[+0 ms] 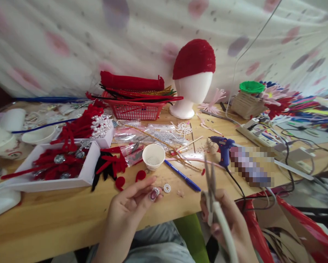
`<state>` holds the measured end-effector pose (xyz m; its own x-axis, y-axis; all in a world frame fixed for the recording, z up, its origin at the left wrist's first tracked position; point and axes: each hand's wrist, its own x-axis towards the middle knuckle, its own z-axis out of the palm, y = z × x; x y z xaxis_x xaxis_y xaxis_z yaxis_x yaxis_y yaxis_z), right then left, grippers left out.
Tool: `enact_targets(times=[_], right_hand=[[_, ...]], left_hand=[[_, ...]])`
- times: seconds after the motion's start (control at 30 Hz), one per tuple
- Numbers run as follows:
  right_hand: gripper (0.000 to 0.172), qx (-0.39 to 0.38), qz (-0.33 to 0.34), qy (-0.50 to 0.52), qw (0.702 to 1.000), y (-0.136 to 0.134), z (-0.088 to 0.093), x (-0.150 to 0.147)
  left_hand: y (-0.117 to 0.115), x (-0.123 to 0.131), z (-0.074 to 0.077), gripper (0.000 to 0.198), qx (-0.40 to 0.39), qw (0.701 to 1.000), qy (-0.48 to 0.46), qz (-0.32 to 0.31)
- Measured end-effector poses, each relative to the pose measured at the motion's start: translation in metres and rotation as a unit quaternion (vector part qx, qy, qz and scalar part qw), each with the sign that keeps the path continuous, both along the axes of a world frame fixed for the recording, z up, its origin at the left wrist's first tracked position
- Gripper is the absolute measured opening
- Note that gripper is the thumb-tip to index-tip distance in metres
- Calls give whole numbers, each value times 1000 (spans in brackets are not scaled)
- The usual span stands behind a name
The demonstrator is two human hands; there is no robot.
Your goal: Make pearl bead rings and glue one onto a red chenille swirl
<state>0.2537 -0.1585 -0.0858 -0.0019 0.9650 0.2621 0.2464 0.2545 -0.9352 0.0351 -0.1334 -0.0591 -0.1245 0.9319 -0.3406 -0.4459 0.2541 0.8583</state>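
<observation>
My left hand [138,202] pinches a small pearl-bead piece [156,190] between thumb and fingertips, which partly hide it. Just right of those fingertips, a small ring of white pearl beads [167,188] lies on the wooden table. My right hand [226,215] grips scissors [211,182] with white handles, their blades pointing up and away from me. Beyond my left hand stands a white paper cup [153,156] with small things at its bottom. A blue pen [182,176] lies between the cup and the scissors. Two red curled pieces [120,183] rest left of the cup.
A blue glue gun [223,149] with a black cord lies right of the scissors. White boxes of red fuzzy pieces [91,179] sit at left. Behind are a red basket [138,110] and a white foam head [192,89] wearing a red cap. A power strip [258,137] stands at right.
</observation>
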Motion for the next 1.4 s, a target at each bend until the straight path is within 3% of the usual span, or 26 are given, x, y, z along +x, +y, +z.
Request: enact_targets(times=[0.13,0.27,0.43,0.57,0.87,1.03,1.13,1.4], right_hand=[[29,-26,7,-125,992,-16,-10,-13],[22,30,-16,-198,980,-15,-7,-17],[19,151,-5,-225,963,-3,7,-24],[19,188,8,-247,951,1,4,-23],[23,187,27,-278,942,2,-6,-19],[23,188,22,-288,939,2,-8,-20],[22,192,24,-301,934,1,-9,-19],[19,211,21,-318,924,1,-7,-21]], left_hand=[[-1,6,17,23,-7,999,-36,0],[-2,9,23,23,6,998,-68,-4],[-1,7,13,25,35,994,-94,-42],[-1,7,9,26,27,996,-84,-11],[-1,15,13,24,27,997,-36,60],[-2,12,1,20,74,996,-34,32],[-4,12,-5,18,90,995,-23,47],[-8,17,-5,25,71,995,-27,65]])
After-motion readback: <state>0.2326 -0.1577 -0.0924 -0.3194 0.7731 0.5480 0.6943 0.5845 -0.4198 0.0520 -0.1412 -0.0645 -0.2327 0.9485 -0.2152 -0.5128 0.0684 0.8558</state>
